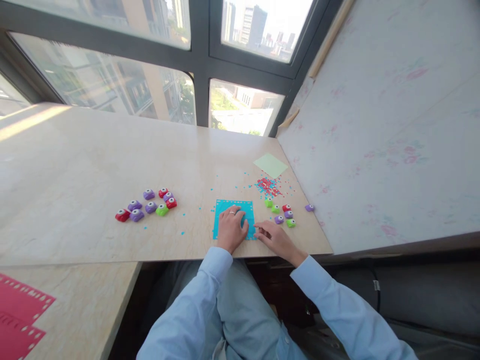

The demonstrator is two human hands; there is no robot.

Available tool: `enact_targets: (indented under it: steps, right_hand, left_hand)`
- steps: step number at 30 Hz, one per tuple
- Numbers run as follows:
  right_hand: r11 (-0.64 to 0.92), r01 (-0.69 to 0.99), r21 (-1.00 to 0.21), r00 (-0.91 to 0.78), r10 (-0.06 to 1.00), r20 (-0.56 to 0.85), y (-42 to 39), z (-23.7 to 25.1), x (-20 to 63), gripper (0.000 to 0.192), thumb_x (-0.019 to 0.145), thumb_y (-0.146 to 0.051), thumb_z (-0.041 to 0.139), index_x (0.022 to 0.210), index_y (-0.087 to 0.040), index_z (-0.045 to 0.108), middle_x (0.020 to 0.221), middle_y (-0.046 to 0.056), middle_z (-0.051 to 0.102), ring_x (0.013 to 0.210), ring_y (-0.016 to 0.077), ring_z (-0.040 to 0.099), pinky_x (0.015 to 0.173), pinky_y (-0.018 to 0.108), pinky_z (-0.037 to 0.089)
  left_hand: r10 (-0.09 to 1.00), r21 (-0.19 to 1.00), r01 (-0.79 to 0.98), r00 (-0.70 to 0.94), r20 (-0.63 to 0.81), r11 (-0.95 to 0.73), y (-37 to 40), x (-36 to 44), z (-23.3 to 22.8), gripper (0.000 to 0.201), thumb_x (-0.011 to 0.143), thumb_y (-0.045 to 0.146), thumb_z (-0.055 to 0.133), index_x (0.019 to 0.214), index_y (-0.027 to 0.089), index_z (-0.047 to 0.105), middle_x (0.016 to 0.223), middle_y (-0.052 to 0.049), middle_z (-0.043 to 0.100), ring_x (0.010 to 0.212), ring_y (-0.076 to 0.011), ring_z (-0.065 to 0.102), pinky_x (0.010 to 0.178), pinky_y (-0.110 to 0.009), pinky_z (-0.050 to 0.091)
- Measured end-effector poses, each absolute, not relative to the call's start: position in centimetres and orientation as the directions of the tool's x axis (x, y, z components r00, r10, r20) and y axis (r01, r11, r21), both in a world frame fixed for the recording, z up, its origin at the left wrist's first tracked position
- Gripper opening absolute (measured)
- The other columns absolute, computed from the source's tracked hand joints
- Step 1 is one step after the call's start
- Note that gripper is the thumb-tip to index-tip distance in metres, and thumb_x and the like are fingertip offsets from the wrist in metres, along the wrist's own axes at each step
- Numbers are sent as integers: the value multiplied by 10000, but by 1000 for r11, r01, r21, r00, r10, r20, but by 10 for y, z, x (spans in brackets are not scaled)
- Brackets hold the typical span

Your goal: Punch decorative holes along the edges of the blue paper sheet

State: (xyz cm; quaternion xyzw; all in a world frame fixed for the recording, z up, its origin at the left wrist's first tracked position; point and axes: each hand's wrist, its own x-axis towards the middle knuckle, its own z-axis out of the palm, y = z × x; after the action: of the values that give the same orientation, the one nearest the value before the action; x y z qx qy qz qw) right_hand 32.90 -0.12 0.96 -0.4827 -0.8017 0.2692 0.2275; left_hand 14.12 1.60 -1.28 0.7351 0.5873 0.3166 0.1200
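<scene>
A turquoise paper square [226,207] with punched holes along its edges lies near the front edge of the beige stone counter [93,165]. My left hand [230,229] rests on top of it, fingers curled, a ring on one finger. My right hand [273,236] lies flat at the sheet's lower right corner, fingertips touching its edge. Just right of my hands sit several small punches [282,213] in green, purple and red.
A second group of small punches [148,204] lies to the left. A pale green paper square [270,165] and a heap of red and blue confetti [267,186] are behind. Red punched sheets [18,312] lie bottom left. A wall panel [382,130] rises at right.
</scene>
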Motion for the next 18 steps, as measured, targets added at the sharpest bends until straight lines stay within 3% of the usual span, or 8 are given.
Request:
enact_targets:
  steps: [3,8,18]
  right_hand:
    - [396,656,-643,-370,911,183,-5,-1,326,283,948,-325,547,1181,-203,652,935,64,652,849,186,613,810,321,496]
    - [421,722,-549,-345,907,241,-5,-7,320,268,965,-309,517,1141,-213,695,922,69,646,869,196,617,802,316,491]
    - [468,776,-423,-375,882,286,-7,-13,319,312,992,-310,444,1098,-195,714,850,74,630,802,188,611,743,293,474]
  left_hand:
    - [939,541,792,112,326,-282,16,142,-14,196,846,220,612,1032,196,671,1252,-111,638,1232,-281,535,1024,-455,403]
    - [933,541,786,122,338,-299,16,142,-16,190,845,201,608,1020,197,680,1239,-108,650,1244,-280,535,1033,-460,409]
    - [966,757,611,56,251,-233,30,130,-10,203,796,145,609,970,194,702,1060,-74,732,1089,-220,648,1002,-412,491]
